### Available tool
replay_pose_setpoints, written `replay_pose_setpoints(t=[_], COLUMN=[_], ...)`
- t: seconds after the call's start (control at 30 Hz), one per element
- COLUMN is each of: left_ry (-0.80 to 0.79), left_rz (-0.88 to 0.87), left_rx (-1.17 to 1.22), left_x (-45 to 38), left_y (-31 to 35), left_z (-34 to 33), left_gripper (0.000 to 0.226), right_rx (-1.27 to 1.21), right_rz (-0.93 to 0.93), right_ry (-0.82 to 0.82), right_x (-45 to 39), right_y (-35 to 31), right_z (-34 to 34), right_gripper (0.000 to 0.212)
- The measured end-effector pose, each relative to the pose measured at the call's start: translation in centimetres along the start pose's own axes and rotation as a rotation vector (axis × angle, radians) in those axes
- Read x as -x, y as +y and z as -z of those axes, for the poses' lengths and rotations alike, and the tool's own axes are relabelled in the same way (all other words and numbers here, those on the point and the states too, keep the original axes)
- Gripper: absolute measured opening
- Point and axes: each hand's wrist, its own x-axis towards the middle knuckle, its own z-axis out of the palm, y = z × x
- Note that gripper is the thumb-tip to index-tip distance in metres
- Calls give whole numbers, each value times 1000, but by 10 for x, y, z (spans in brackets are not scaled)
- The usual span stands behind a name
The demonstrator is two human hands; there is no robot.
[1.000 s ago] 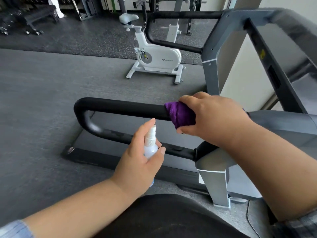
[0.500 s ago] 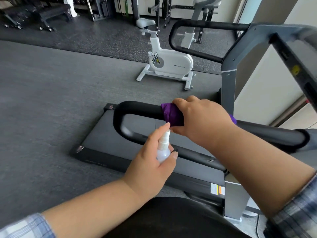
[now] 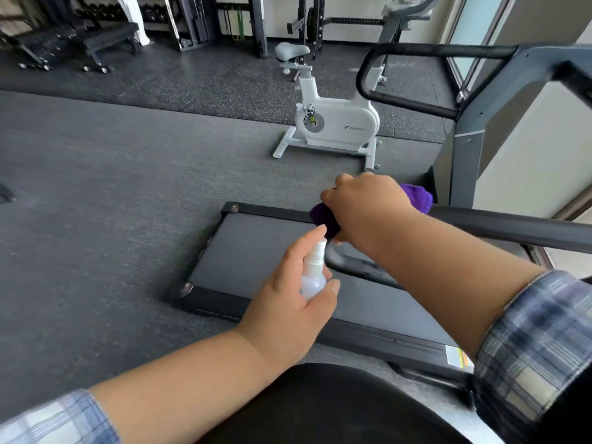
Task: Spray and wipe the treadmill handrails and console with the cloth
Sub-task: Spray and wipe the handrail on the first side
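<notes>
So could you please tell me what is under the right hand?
The right hand grips a purple cloth wrapped over the black handrail. The rail's end bend there is covered by hand and cloth.

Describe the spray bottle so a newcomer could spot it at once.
Start at the treadmill deck lying across the middle of the floor. Just above its near side, the left hand holds a small spray bottle upright, index finger on its white nozzle. It is the only clear, pale item there; the cloth beside it, under the right hand, is purple.
</notes>
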Motion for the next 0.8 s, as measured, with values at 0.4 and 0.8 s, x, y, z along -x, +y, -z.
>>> replay_pose_setpoints(t=[0.4,0.8], left_ry=[-167,-108], left_rz=[-74,-149], left_rx=[89,-26], left_x=[17,22], left_y=[-15,-15], left_z=[23,44], left_gripper=[61,77], right_rx=[254,-93], right_rz=[-7,-114], right_ry=[-58,151], right_x=[-7,25], right_y=[-44,-13], right_z=[2,-17], right_gripper=[29,68])
